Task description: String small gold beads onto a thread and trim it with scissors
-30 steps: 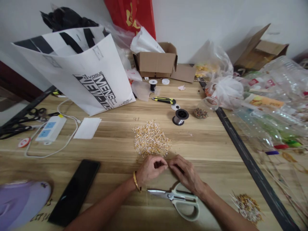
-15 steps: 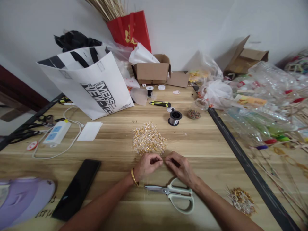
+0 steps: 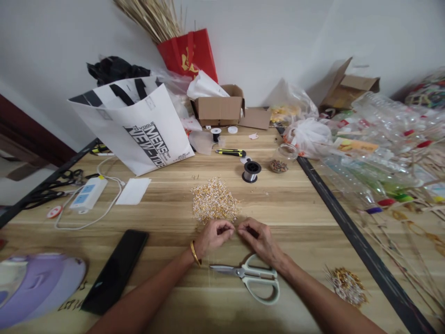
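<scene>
My left hand [image 3: 216, 237], with a gold bracelet at its wrist, has thumb and fingers pinched together. Facing it a small gap away, my right hand [image 3: 257, 237] is pinched the same way. Whatever sits between the fingertips is too small to make out. Just beyond the hands lies a loose heap of small gold and silver bead-like pieces [image 3: 213, 200]. Scissors with pale green handles [image 3: 259, 280] rest below the right hand, blades toward the left. A smaller bundle of gold and silver stems [image 3: 348, 286] lies right of my right forearm.
A spool of fine wire [image 3: 251, 171], a yellow-black utility knife [image 3: 231, 152] and a jar of small beads [image 3: 279, 165] stand farther back. At left are a black phone [image 3: 116, 271], a power strip [image 3: 88, 194] and a white paper bag [image 3: 135, 134]. Plastic bottles [image 3: 361, 181] crowd the right side.
The camera view has shifted slightly, so the background sits a little lower in the picture. Both hands keep their pinched pose at nearly the same place; nothing else visibly moved.
</scene>
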The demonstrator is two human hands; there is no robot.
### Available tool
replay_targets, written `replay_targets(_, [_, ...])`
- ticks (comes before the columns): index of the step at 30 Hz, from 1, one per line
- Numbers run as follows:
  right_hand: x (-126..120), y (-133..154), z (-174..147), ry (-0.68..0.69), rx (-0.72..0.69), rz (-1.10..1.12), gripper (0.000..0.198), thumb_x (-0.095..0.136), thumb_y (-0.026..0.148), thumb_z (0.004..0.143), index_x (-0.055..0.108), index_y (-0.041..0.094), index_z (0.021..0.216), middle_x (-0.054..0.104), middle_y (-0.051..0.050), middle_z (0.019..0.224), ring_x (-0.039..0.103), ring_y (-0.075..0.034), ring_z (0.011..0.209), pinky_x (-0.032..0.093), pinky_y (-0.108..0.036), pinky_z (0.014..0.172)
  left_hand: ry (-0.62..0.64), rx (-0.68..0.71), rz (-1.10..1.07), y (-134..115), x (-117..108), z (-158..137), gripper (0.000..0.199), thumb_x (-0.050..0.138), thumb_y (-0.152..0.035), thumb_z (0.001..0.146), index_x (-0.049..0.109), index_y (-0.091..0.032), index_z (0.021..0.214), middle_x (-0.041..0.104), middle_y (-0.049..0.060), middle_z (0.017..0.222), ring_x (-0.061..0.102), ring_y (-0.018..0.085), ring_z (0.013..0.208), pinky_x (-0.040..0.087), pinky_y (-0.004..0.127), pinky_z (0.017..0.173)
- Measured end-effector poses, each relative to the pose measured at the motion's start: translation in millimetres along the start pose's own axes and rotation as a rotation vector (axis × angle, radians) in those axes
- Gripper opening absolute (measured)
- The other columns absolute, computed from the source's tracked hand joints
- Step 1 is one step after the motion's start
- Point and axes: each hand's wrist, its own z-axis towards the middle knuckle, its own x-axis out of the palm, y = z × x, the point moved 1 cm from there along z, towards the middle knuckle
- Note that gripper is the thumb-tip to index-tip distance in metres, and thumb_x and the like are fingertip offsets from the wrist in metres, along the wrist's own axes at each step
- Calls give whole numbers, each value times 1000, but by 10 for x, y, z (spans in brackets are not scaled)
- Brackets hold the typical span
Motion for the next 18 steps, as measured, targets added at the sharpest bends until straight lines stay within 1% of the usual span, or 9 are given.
replay_targets(6, [-5,40,0,23,20,3,20,52,32,87,59,16,78,58,-3,69,52,-14,62,41,-23,57,2,-7,-35,14,4,-2,14,53,-21,78,63,-12,75,59,1,62,51,10,56,40,20,54])
replay_targets(11, [-7,40,-7,30,8,-10,17,51,29,87,58,16,79,57,-2,69,51,-13,62,40,-23,57,11,-35,-79,32,16,-9,15,54,-24,79,62,-12,77,58,0,61,50,10,53,40,20,52])
replay_targets(18, [-8,30,-3,28,0,-9,16,52,28,87,58,16,78,55,-1,68,50,-12,61,39,-22,56,9,-29,-59,29,8,-1,15,54,-24,78,62,-12,75,58,0,61,49,10,53,40,20,52])
